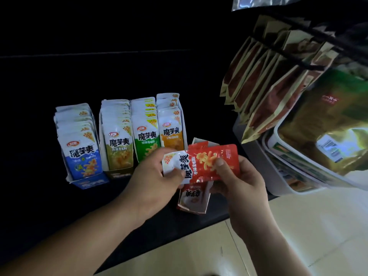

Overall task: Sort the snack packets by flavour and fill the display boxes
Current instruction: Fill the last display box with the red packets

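Both hands hold a stack of red snack packets [201, 162] turned sideways, above a red display box [194, 198] on the black surface. My left hand [153, 176] pinches the white end of the stack, and my right hand [237, 176] grips the red end with the thumb on top. To the left stand display boxes packed with upright packets: a blue box [79, 144], an olive box [117, 136], a green box [146, 132] and an orange box [172, 124].
A rack of brown-and-gold pouches [274, 80] hangs at the right over a white bin [282, 182] holding large green-gold bags [328, 124]. The black surface ends at a front edge, with pale floor tiles [298, 236] below right.
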### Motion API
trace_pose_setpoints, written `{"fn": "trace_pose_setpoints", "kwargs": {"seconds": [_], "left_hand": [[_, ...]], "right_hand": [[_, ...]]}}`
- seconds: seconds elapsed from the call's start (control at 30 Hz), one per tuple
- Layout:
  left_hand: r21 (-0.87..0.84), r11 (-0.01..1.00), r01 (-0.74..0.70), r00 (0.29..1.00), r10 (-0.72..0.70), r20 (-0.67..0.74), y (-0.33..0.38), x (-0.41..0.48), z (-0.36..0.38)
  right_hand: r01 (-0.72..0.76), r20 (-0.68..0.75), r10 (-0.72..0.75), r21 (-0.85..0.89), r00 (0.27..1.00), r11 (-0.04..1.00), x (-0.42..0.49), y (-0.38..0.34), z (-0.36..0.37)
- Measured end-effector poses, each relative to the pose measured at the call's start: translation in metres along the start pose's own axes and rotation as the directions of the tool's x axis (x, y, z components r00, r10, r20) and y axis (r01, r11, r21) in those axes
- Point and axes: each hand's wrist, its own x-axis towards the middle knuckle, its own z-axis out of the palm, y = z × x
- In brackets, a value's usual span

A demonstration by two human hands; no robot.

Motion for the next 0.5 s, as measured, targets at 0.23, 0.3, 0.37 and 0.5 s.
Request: {"fn": "trace_pose_setpoints", "kwargs": {"seconds": [0.23,0.3,0.37,0.5], "left_hand": [[0.005,1.0,-0.026,0.999,0.027,-0.046,0.007,0.004,-0.005],[0.043,0.989,-0.14,0.987,0.143,-0.074,0.018,0.009,-0.014],[0.161,0.945,-0.286,0.958,0.287,0.015,0.022,0.012,-0.02],[0.417,0.785,-0.458,0.888,0.38,0.261,0.008,0.005,-0.014]], "right_hand": [[-0.08,0.023,0.08,-0.009,0.996,0.997,0.002,-0.003,-0.021],[-0.063,0.024,0.069,-0.193,0.997,0.979,0.001,0.0,-0.021],[-0.002,0.01,0.005,-0.315,1.0,0.949,0.0,0.003,-0.02],[0.094,0.184,-0.028,-0.362,0.982,0.927,0.0,0.005,-0.021]]}}
